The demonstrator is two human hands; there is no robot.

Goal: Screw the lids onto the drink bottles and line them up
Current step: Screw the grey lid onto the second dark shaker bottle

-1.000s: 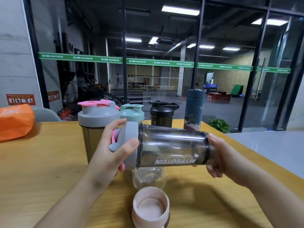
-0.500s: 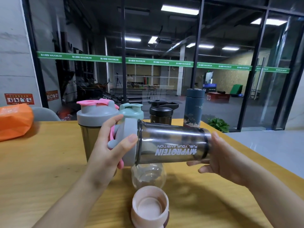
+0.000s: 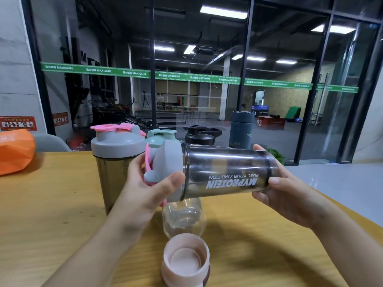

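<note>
Pale pink plastic sat nearest the camera: an upturned lid (image 3: 186,258), threads showing, rested close to the near edge of the wooden table (image 3: 51,214). Just behind it stood a small clear bottle (image 3: 184,219) with no cap, partly hidden under the bottle held above it.

Over that spot a person held a smoky translucent shaker bottle (image 3: 228,172) on its side in the air, clear of the table, its white "MYPROTEIN" lettering upside down. The left hand (image 3: 145,191) was wrapped around the shaker's grey lid (image 3: 170,162), thumb pressed on the lid's near side and fingers curled behind its pink loop (image 3: 147,162). The right hand (image 3: 290,191) gripped the bottle's base, thumb on the near wall and fingers out of sight behind it. The lid sat against the mouth of the bottle; how far it was screwed on could not be told.

Behind the hands, toward the far edge of the table, four capped bottles stood in a row: a tall shaker with a grey and pink lid (image 3: 116,154) at the left, then a mint-lidded bottle (image 3: 160,136) and a black-lidded bottle (image 3: 202,135), both largely hidden by the held shaker, and a dark blue flask (image 3: 241,129) at the right. An orange bag (image 3: 14,151) lay at the far left corner, well apart from the bottles. A glass wall with a green strip (image 3: 196,77) rose beyond the table.
</note>
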